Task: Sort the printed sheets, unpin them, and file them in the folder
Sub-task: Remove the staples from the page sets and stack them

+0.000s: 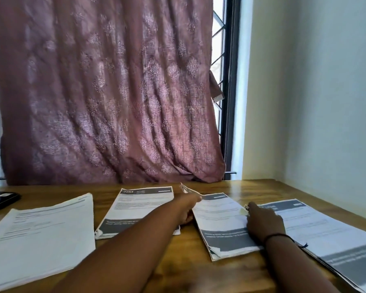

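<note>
Head view. Brown wooden surface with visible grain, set against a window and a pale wall.

Item: thick stack of plain white printed sheets, lying flat at the near left of the surface.

Item: stack of white printed sheets with dark grey header and footer bands, lying left of centre, well apart from the plain stack. The left forearm crosses its lower right corner.

Item: middle-right stack of grey-banded printed sheets, tilted a little, its near left corner frayed. The left hand grips its upper left edge, fingers curled round the paper, the top corner lifted off the surface and bent up.

Item: far-right stack of grey-banded printed sheets, running off towards the near right edge. The right hand rests where this stack meets the middle-right one, fingertips at the upper left corner of the far-right stack; it seems to pinch that corner, though motion blur leaves the hold uncertain. A dark thread band circles the right wrist.

Item: flat black object, possibly a folder or device, at the far left edge.

Backdrop: mauve patterned cloth curtain covering most of the black-framed window.
</note>
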